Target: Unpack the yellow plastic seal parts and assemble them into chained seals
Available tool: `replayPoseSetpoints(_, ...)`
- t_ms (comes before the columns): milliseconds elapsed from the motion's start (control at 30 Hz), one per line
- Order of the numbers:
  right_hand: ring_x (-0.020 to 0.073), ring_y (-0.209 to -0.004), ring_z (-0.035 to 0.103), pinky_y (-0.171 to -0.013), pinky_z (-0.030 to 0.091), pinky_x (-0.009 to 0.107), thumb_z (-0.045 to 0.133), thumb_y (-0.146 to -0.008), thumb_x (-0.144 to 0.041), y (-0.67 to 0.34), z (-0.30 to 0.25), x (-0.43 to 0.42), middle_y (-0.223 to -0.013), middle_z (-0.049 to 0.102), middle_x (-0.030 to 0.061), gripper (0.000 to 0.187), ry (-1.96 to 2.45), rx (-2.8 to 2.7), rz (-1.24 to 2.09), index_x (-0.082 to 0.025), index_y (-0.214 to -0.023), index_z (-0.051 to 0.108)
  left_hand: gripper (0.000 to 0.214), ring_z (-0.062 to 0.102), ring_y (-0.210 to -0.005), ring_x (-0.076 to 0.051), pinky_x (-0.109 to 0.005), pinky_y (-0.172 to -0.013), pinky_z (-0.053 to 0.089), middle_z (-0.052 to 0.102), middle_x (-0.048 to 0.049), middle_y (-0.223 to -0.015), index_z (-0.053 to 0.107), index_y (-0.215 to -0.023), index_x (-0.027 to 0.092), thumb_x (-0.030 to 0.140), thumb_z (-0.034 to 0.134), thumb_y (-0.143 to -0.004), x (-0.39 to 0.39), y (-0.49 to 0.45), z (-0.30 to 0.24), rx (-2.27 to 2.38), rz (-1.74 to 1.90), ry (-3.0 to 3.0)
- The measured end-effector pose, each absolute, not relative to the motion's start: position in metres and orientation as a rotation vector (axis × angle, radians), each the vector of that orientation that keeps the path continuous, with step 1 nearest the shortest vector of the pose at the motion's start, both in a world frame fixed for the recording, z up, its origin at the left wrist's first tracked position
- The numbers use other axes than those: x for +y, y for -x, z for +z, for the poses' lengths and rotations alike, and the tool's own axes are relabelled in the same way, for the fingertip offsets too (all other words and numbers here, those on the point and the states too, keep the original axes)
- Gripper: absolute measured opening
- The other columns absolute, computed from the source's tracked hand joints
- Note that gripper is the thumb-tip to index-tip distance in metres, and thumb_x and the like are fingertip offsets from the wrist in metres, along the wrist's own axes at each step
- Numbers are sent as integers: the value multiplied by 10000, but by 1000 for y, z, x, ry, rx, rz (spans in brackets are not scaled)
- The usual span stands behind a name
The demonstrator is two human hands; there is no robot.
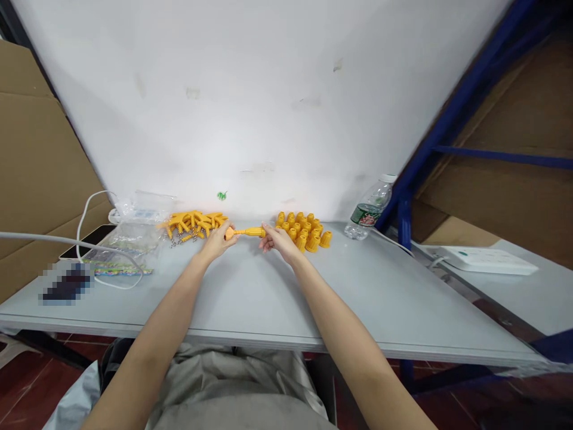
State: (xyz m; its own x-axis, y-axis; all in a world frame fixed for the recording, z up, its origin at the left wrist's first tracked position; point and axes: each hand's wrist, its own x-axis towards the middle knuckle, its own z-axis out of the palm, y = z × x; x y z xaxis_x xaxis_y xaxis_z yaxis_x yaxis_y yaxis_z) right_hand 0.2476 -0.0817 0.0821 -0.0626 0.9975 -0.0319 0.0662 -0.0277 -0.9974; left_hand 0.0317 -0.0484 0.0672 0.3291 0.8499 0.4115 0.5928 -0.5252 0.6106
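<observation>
Both of my arms reach out over a grey table [250,298]. Between my hands I hold a thin yellow plastic piece [248,232] level above the tabletop. My left hand [219,239] pinches its rounded left end. My right hand [276,240] grips its thicker right end, fingers closed round it. A heap of yellow stick-like parts [193,222] with small metal chains lies just behind my left hand. A cluster of several upright yellow caps [304,230] stands just behind my right hand.
Clear plastic bags [134,230] and a dark phone [87,240] with a white cable [89,209] lie at the left. A plastic water bottle [370,209] lies at the right back. A white power strip [486,260] sits on the neighbouring table. A white wall stands behind.
</observation>
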Motion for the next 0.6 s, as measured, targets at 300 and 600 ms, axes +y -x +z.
replayPoseSetpoints(300, 107, -387, 547, -423, 357, 216, 495, -938, -602, -246, 85, -84, -520, 633, 39, 497, 1328, -1285, 1255, -173, -692, 537, 270, 444, -613, -114, -232, -629, 360, 502, 59, -744, 521, -991, 234, 354, 657, -791, -45, -30, 62, 1258, 1028, -2299)
replayPoseSetpoints(600, 102, -401, 551, -410, 361, 202, 478, -934, -628, -247, 83, -84, -538, 641, 40, 518, 1345, -1337, 1262, -170, -704, 553, 233, 519, -704, -149, -266, -701, 393, 593, 18, -902, 524, -1008, 236, 285, 612, -799, -42, -28, 63, 1299, 948, -2331)
